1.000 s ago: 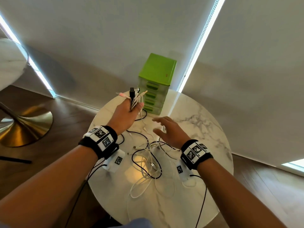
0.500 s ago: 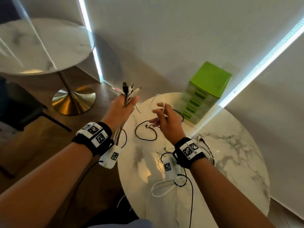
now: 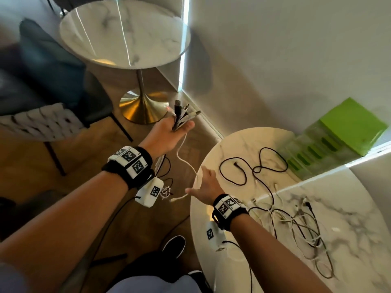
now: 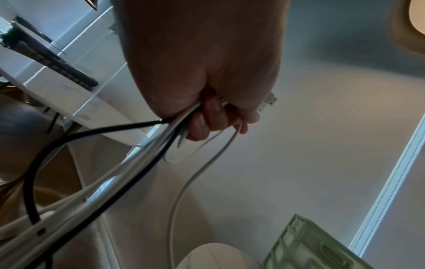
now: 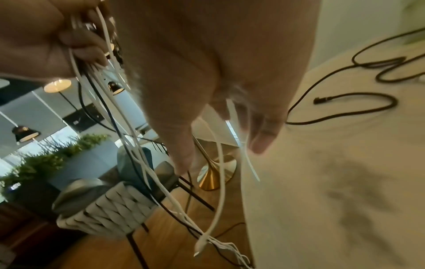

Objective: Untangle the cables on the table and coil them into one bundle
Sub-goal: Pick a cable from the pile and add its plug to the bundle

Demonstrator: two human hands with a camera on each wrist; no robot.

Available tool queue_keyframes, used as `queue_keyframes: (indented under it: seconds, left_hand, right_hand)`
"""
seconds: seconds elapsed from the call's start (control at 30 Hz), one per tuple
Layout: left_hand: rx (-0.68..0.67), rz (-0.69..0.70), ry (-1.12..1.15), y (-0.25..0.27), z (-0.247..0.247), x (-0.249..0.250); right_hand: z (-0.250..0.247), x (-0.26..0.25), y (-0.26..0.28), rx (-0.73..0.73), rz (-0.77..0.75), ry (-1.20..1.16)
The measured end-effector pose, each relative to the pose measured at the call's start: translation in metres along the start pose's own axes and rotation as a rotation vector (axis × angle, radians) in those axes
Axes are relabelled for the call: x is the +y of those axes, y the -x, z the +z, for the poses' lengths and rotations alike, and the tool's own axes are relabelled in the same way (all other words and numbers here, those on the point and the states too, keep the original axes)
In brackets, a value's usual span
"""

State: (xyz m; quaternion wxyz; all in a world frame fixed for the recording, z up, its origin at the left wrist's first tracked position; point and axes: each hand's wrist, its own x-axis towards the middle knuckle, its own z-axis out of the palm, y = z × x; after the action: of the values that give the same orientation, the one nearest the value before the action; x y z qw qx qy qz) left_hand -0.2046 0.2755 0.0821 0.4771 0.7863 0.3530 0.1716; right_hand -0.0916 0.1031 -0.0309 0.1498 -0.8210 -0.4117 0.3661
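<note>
My left hand is held out over the floor to the left of the round marble table. It grips a bunch of black and white cable ends whose plugs stick up past the fingers. The cables hang down below the wrist. One white cable runs from that bunch to my right hand at the table's left edge. That hand's fingers are straight, and the cable passes loosely between them. A loose black cable and a black-and-white tangle lie on the table.
A green drawer box stands at the table's far edge against the wall. A second marble table with a gold base and a woven chair stand on the wood floor to the left. My shoe is below.
My left hand has carried the bunch of cable ends left, off the table and over the floor. My right hand has moved from pinching the white cable down to the table's edge.
</note>
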Motion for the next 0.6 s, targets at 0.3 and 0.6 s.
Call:
queue_keyframes:
  seconds: [0.3,0.6]
  left_hand:
    - [-0.160,-0.014,0.128,0.001,0.009,-0.014]
    - [0.029,-0.070,0.541,-0.020,-0.023,-0.005]
  right_hand:
    - [-0.042,-0.077,-0.003,0.166,-0.459,-0.318]
    - [-0.036,-0.023,-0.021,0.002,-0.002,-0.042]
